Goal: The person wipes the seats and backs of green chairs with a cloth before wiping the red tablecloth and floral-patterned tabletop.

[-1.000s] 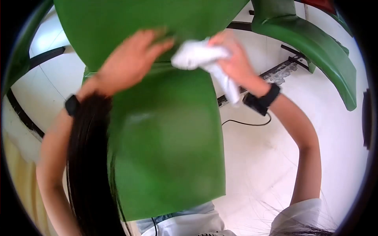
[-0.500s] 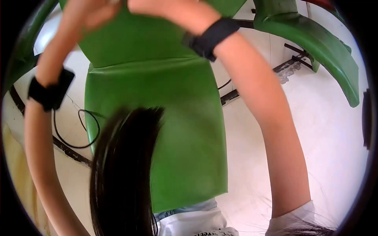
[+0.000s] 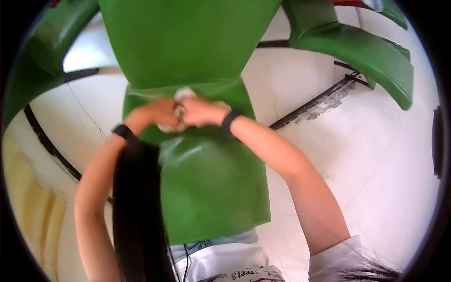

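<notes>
My left hand (image 3: pixel 162 112) and my right hand (image 3: pixel 203 112) meet knuckle to knuckle over the green chair seat (image 3: pixel 216 188), close to its crease with the backrest (image 3: pixel 188 42). Both are closed on a whitish, crumpled cloth (image 3: pixel 185 92), which shows above, between and below the fingers. Most of the cloth is hidden by the hands. A dark band circles each wrist. Long dark hair (image 3: pixel 138 202) hangs down over the left part of the seat and hides some of it.
More green chairs stand at the upper right (image 3: pixel 357 51) and upper left. Black metal floor bars (image 3: pixel 312 103) run along both sides, with peeling patches beside the right one. A yellowish surface (image 3: pixel 33 202) lies at lower left. Pale floor (image 3: pixel 310 141) surrounds the chair.
Both hands have come down from the top of the view, over the backrest, to the seat's rear crease. The cloth is now visible in them. The hair has swung slightly left.
</notes>
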A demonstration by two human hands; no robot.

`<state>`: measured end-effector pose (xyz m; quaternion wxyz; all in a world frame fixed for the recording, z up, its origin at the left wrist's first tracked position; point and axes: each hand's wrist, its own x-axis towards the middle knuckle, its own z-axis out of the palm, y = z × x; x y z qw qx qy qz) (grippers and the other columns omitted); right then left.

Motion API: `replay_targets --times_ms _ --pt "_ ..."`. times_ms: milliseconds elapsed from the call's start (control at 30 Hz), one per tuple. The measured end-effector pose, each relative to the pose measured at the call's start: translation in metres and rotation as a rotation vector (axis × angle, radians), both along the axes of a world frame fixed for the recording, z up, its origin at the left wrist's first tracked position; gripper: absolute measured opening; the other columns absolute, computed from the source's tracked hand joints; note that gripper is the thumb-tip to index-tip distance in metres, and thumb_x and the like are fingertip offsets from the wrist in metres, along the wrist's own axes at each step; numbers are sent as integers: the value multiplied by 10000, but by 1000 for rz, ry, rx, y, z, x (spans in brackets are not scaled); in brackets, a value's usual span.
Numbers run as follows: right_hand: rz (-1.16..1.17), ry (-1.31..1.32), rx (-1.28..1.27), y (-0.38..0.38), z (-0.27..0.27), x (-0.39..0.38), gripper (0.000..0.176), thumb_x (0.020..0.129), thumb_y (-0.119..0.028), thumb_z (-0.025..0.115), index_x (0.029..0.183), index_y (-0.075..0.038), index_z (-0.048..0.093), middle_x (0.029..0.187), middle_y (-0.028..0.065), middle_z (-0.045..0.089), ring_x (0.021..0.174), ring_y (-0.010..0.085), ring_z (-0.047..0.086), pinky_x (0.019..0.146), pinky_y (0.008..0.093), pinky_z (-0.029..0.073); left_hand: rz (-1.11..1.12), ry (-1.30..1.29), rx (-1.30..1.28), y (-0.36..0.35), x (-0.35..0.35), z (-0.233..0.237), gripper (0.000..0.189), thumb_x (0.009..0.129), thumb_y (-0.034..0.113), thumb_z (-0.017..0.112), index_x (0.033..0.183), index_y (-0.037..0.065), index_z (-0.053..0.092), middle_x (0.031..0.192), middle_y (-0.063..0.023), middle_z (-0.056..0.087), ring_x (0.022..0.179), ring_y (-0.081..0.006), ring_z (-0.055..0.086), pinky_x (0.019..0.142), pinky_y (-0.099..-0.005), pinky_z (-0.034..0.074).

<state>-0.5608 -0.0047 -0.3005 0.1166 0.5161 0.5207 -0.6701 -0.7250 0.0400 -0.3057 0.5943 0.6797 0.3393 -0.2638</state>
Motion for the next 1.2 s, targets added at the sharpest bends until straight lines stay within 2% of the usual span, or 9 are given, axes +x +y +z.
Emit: replay_targets --times_ms 100,267,333,400,433,467,633,900,1200 --pt "79 302 92 -55 47 10 279 694 -147 658 940 -16 654 783 149 676 651 222 620 594 357 506 -34 -125 -348 -37 -1 58 489 585 362 750 934 28 679 841 -141 687 736 -252 632 687 -374 506" --pt "87 578 153 -143 227 3 180 739 -144 595 851 -6 624 771 144 640 711 279 599 700 363 475 -480 -353 -215 -117 -14 213 545 759 523 628 953 16 672 893 -220 659 786 -360 625 708 -426 492" --pt "60 347 308 -172 274 5 223 698 -127 610 896 -24 625 816 142 626 749 333 584 715 377 472 -231 -538 103 -145 -49 260 491 850 486 590 1066 48 644 997 -163 621 924 -313 601 795 -367 475" --pt "3 85 402 -169 321 10 277 685 -90 589 957 -92 641 1012 91 578 976 305 545 790 395 458 255 -609 63 -146 -77 316 427 889 393 583 1160 64 601 1049 -161 599 1007 -291 577 838 -356 462" --pt "-61 12 514 -175 330 9 276 688 -81 585 957 -95 642 1016 89 570 990 297 540 799 391 456 36 -670 415 -133 -79 335 440 893 308 592 1252 61 532 1128 -156 569 1079 -292 548 867 -377 457" --pt "-125 -55 626 -180 336 8 275 691 -73 580 958 -98 643 1021 88 562 1004 290 535 807 386 455 -227 -352 577 -143 -74 334 536 877 330 595 1319 59 460 1213 -161 539 1121 -344 518 909 -433 437" --pt "-326 -299 1187 -184 344 -18 346 563 -70 635 906 -120 648 1017 74 552 971 295 514 837 388 450 -17 -269 816 -162 -111 341 614 858 365 592 1357 58 407 1328 -203 450 1229 -412 410 1004 -507 348" --pt "-398 -250 1390 -72 337 6 282 591 -57 596 862 -115 647 935 59 574 894 294 536 776 381 471 57 -224 1283 -107 -92 335 658 764 336 690 1324 98 439 1271 -110 470 1195 -301 418 1036 -499 289" --pt "-354 -368 1343 43 341 15 238 608 -68 610 837 -128 634 878 36 571 851 268 555 711 376 489 190 -221 1180 -15 -74 368 696 702 250 728 1332 158 448 1246 -54 498 1190 -237 447 1049 -459 296"
